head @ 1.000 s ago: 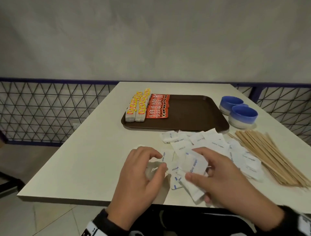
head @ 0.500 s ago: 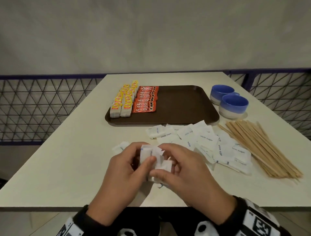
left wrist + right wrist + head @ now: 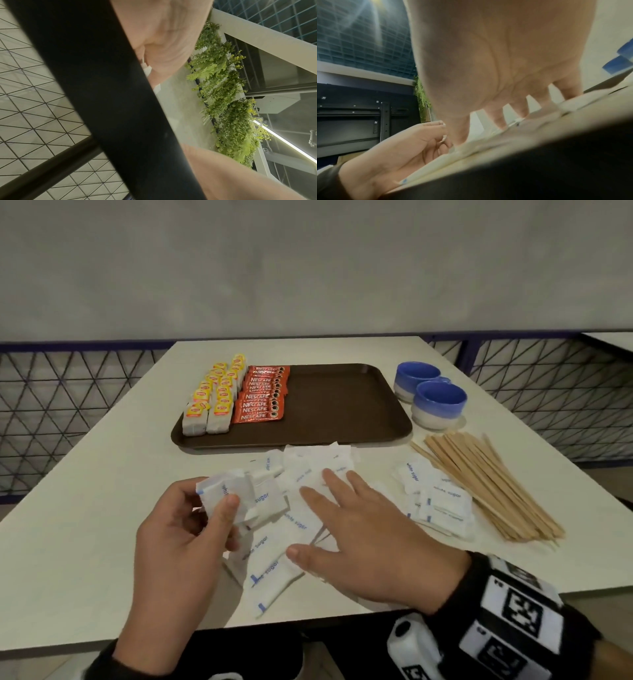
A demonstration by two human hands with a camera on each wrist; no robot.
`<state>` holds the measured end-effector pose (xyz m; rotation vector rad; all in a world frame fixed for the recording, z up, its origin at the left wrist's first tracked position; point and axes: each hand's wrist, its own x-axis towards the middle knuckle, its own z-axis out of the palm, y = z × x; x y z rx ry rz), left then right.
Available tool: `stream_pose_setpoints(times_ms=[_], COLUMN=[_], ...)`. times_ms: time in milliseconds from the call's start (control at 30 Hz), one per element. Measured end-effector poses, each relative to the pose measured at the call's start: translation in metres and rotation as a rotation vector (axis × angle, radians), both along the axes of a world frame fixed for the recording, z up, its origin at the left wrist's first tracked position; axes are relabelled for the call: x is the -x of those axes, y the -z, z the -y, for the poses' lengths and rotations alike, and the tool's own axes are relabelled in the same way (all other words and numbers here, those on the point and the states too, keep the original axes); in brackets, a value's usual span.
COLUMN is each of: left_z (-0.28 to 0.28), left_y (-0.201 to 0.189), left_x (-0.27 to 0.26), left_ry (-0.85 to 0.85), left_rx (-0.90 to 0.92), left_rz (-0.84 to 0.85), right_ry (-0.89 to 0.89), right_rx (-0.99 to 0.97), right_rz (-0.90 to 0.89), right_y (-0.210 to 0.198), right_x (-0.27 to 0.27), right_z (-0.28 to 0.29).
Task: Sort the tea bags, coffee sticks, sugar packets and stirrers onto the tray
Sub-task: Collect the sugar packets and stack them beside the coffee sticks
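White sugar packets point(image 3: 301, 474) lie scattered on the table in front of the brown tray point(image 3: 346, 405). My left hand point(image 3: 191, 529) grips a small bunch of sugar packets point(image 3: 226, 491) just above the table, thumb on top. My right hand point(image 3: 352, 525) lies flat with fingers spread on the loose packets beside it; the right wrist view shows its straight fingers point(image 3: 518, 108) pressing on the packets. Yellow-tagged tea bags point(image 3: 214, 398) and red coffee sticks point(image 3: 262, 398) sit in rows on the tray's left part. Wooden stirrers point(image 3: 486, 484) lie in a pile at the right.
Two blue and white cups point(image 3: 438, 404) stand right of the tray, behind the stirrers. More sugar packets point(image 3: 435, 501) lie between my right hand and the stirrers. The table's near edge point(image 3: 205, 631) runs just below my wrists. A wire mesh fence surrounds the table.
Both hands were together around a bunch of packets half a second ago. Now the right hand has let go and moved right, flat onto the loose packets; the left keeps the bunch.
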<state>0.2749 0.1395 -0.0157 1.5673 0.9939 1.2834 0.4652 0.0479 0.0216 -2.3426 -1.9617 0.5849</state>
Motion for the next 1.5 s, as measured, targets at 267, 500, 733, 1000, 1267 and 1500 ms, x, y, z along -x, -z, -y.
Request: stream_pose_setpoints(times_ms=[267, 500, 733, 1000, 1267, 1500], left_z=[0.002, 0.005, 0.018, 0.027, 0.026, 0.024], left_y=[-0.002, -0.005, -0.011, -0.008, -0.011, -0.009], left_x=[-0.001, 0.000, -0.007, -0.020, -0.020, -0.018], left_ry=[-0.007, 0.080, 0.330, 0.415, 0.265, 0.249], left_rx=[0.060, 0.051, 0.072, 0.073, 0.109, 0.107], left_rz=[0.021, 0.077, 0.167, 0.075, 0.145, 0.121], right_ry=[-0.045, 0.074, 0.209, 0.304, 0.403, 0.292], right_rx=[0.015, -0.208, -0.642, -0.702, -0.810, -0.802], right_rz=[0.051, -0.020, -0.864, -1.048, -1.138, -1.357], right_y=[-0.002, -0.008, 0.029, 0.040, 0.044, 0.038], right_x=[-0.003, -0.017, 0.015, 0.019, 0.008, 0.006], right_z=[0.008, 0.020, 0.041, 0.014, 0.010, 0.024])
